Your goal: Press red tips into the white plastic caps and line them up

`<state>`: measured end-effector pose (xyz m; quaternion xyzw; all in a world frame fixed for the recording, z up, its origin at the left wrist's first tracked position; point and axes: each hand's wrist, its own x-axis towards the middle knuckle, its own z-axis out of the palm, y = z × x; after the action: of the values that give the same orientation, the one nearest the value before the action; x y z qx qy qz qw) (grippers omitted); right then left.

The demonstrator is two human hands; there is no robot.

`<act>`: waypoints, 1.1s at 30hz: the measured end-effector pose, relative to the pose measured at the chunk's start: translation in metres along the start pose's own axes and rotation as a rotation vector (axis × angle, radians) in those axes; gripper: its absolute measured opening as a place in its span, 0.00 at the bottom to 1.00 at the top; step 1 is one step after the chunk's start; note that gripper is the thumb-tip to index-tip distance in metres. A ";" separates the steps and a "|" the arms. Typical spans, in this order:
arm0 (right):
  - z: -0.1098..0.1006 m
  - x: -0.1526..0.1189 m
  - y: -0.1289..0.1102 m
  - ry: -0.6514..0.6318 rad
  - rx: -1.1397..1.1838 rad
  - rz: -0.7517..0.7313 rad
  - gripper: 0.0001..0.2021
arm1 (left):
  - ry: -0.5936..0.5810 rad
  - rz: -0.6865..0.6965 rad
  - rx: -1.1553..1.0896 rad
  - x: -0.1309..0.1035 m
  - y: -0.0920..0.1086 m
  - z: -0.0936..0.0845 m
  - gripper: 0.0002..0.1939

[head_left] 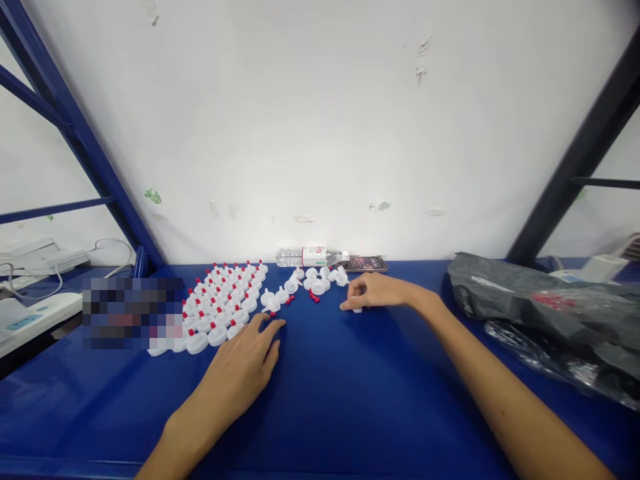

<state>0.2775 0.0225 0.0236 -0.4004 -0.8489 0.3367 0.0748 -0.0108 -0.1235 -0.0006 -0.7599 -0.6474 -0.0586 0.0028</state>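
Note:
My right hand (pixel 380 291) is closed at the right of the loose pieces, its fingertips pinching a white plastic cap (pixel 357 306) at table level. My left hand (pixel 245 360) is open, palm down with fingers apart, just in front of the rows. Its fingertips are close to a small red tip (pixel 273 313); I cannot tell if they touch. To its left stand several white caps with red tips (pixel 219 333) in slanting rows. Loose white caps (pixel 316 283) without red tips lie in a pile towards the wall, with a few loose red tips (pixel 313 296) in front.
A clear plastic bottle (pixel 313 257) lies along the wall, beside a phone (pixel 367 264). At the right are a grey plastic bag (pixel 545 307) and clear wrap. A white power strip (pixel 40 320) lies at the left. Blue posts (pixel 90 147) rise from the blue table (pixel 350 407).

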 end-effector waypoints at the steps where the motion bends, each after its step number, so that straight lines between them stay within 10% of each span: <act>1: 0.000 0.000 -0.001 0.006 -0.007 0.005 0.23 | 0.000 -0.001 -0.004 0.000 0.000 0.000 0.23; 33: 0.020 0.005 -0.033 0.029 -0.132 -0.017 0.24 | 0.037 0.085 -0.201 0.008 -0.010 0.006 0.16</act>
<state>0.2453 0.0010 0.0289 -0.4022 -0.8715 0.2734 0.0632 -0.0192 -0.1135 -0.0062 -0.7818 -0.6054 -0.1370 -0.0593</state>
